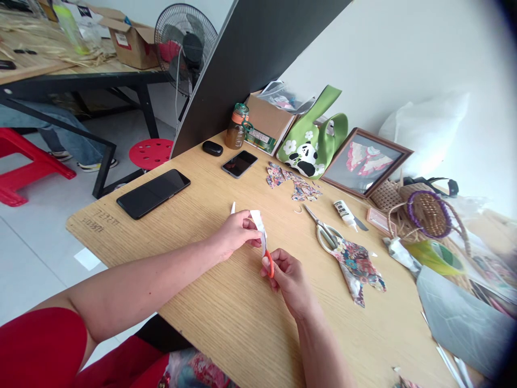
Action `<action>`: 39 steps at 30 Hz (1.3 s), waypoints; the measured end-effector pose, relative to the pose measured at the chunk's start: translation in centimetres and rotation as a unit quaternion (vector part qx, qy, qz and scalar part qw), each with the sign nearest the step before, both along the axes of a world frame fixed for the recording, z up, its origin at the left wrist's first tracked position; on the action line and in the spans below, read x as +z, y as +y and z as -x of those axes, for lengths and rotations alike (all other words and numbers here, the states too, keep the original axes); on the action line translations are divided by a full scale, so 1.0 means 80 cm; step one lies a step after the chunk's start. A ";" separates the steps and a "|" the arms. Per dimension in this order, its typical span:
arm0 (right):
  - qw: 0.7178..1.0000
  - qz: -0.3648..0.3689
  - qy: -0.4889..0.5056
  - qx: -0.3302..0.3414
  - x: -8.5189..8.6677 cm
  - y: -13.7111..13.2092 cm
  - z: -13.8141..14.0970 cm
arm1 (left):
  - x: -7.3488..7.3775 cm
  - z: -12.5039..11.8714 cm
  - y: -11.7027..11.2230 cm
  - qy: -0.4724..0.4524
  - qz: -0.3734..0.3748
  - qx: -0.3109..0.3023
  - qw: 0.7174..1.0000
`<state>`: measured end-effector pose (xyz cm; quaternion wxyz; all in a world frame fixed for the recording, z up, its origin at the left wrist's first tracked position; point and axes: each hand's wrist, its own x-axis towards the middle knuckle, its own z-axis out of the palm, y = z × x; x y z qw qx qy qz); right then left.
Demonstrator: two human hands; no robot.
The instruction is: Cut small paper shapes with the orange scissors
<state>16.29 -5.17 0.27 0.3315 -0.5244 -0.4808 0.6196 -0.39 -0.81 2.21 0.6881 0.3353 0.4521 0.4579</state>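
Between thumb and fingers, my left hand [238, 234] pinches a small white strip [257, 220], which looks like paper or thin fabric. My right hand [288, 277] is closed on small scissors with orange handles [270, 264]; their blades lie against the strip's lower edge. Just behind my left hand a little white pointed piece [233, 207] shows. To the right are larger scissors with white handles [326, 237], partly under a floral fabric piece [359, 264]. Farther back lie floral fabric scraps [293, 180].
A large black phone [153, 193], a smaller phone [239, 163] and a black case [212, 148] lie at the left. Behind stand a bottle [237, 126], a green panda bag [309, 145] and a framed piece [367, 161]. A glue bottle [345, 214] and baskets [428, 214] are at right.
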 end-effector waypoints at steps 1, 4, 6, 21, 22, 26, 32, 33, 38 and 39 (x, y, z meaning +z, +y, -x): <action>1.000 0.001 0.000 -0.001 0.000 0.000 0.000 | 0.000 0.000 0.000 0.000 0.000 0.000 1.000; 1.000 0.003 -0.001 -0.005 0.001 0.000 0.001 | -0.001 0.001 0.000 -0.005 -0.003 0.001 1.000; 1.000 0.003 0.001 -0.005 0.001 0.000 0.001 | -0.001 0.001 0.000 -0.007 -0.004 0.001 1.000; 1.000 0.009 0.020 0.000 0.001 -0.001 0.000 | -0.006 0.001 0.000 -0.017 0.002 -0.006 1.000; 1.000 0.008 0.019 0.000 0.001 -0.001 0.000 | -0.006 0.001 0.000 -0.017 0.001 -0.007 1.000; 1.000 -0.001 0.015 0.003 0.000 -0.001 -0.001 | -0.006 0.000 -0.001 -0.025 0.000 -0.004 1.000; 1.000 -0.005 0.009 0.002 -0.002 0.000 -0.001 | -0.006 -0.001 0.000 -0.029 0.002 0.001 1.000; 1.000 -0.004 0.008 0.000 -0.002 -0.001 -0.001 | -0.006 -0.001 0.000 -0.028 0.002 0.002 1.000; 1.000 -0.005 0.009 0.003 -0.005 -0.001 -0.003 | -0.004 0.000 0.000 -0.019 0.003 -0.002 1.000; 1.000 -0.007 0.010 0.003 -0.006 -0.001 -0.003 | -0.004 0.000 0.000 -0.017 0.003 -0.003 1.000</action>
